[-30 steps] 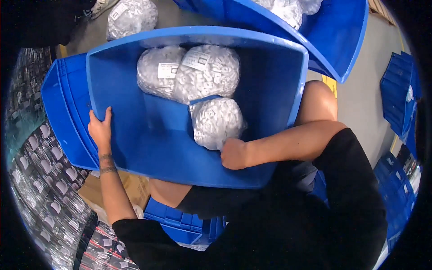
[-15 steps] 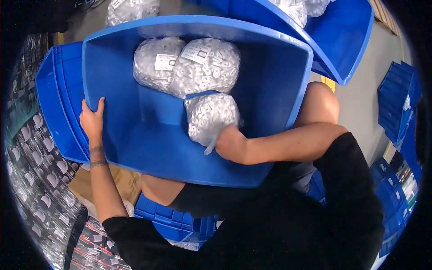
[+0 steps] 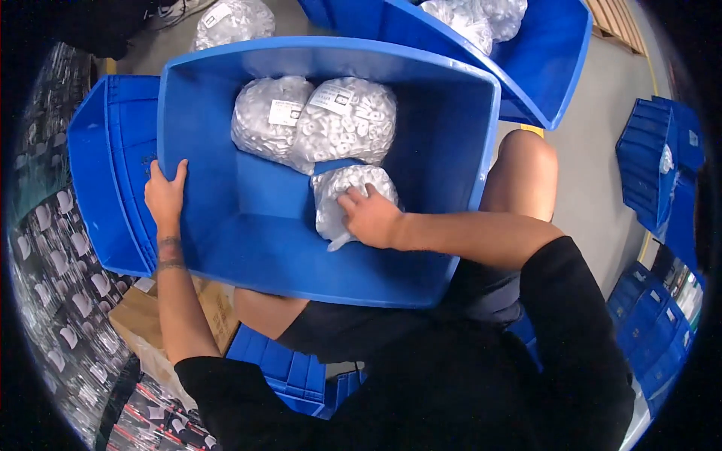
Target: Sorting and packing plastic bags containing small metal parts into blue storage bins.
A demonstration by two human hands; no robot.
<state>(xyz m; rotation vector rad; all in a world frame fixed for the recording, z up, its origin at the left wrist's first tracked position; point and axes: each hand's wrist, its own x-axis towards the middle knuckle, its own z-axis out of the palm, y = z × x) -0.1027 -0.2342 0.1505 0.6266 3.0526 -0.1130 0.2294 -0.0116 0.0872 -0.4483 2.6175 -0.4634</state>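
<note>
A large blue bin (image 3: 271, 263) leans tilted toward me across my legs. My left hand (image 3: 165, 197) is closed over its left rim, thumb on the inside and fingers outside. Inside lie three clear plastic bags filled with small white pieces. Two labelled ones, the left bag (image 3: 259, 124) and the right bag (image 3: 357, 120), rest side by side against the far part. The nearest bag (image 3: 327, 214) sits just below them, its gathered plastic end toward me. My right hand (image 3: 374, 218) lies on top of this bag with its fingers somewhat spread; the fingers' undersides are hidden.
Another blue bin (image 3: 560, 75) with similar bags stands at far right. A bag (image 3: 233, 26) lies on the floor beyond my bin. Left are a blue container (image 3: 113, 180), a cardboard box (image 3: 143, 319) and wrapped goods (image 3: 56, 301). More blue containers (image 3: 647, 161) stand right.
My right hand has gone from the nearest bag's gathered end up onto its top, and its fingers have spread. The left hand keeps its hold on the rim. The view has shifted slightly.
</note>
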